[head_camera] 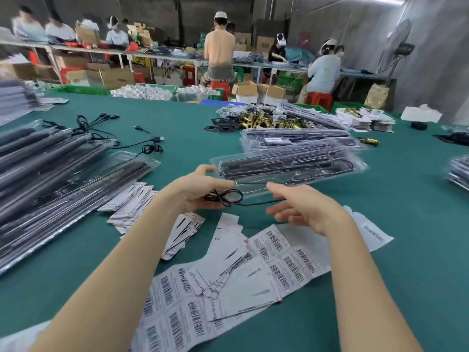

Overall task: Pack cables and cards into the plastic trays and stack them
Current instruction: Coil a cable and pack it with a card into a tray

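Fingers of the left hand (203,191) curl round a small coiled black cable (227,196), thumb up against the near left corner of a clear plastic tray (291,166). Right hand (302,207): fingers spread and nearly straight, gripping nothing; a loose strand of the cable runs from the coil toward its fingertips, contact not certain.

Head view only. The tray sits tilted, near edge lifted, resting on a low pile of filled trays (299,141) just beyond it. It already carries long black bars; the near compartment looks unfilled. Judgement: the coil is held at that open pocket so it can be tucked in, the right hand positioned to steady the tray or guide the loose end.

Left of the hands, a large slanted stack of trays (50,174) lies on the green table (190,133). Printed cards (132,199) fan out near that stack; more cards and barcode label sheets (279,257) lie near, under the forearms, within easy reach for the next insert. Spare cables (149,144) lie far left of the tray. Brass hardware (266,120) lies farther back.
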